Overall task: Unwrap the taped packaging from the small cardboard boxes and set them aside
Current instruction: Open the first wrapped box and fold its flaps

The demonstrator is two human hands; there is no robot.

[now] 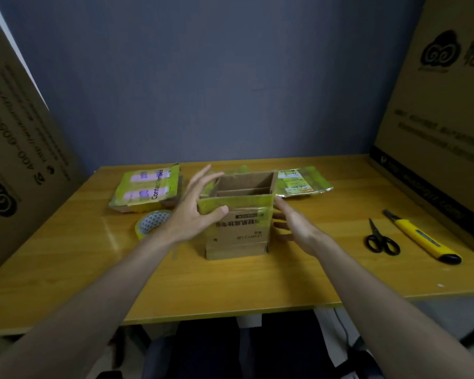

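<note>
Yellow tabletop against a blue wall: open cardboard box stands mid-tabletop, between two hands.

Light, stiff and probably empty, with slick yellow-green tape round its rim, it handles best by the side walls; left hand touches it, fingers spread, thumb on the front; right hand lies flat beside its right wall, contact unclear.

Open upright taped cardboard box mid-table
</note>
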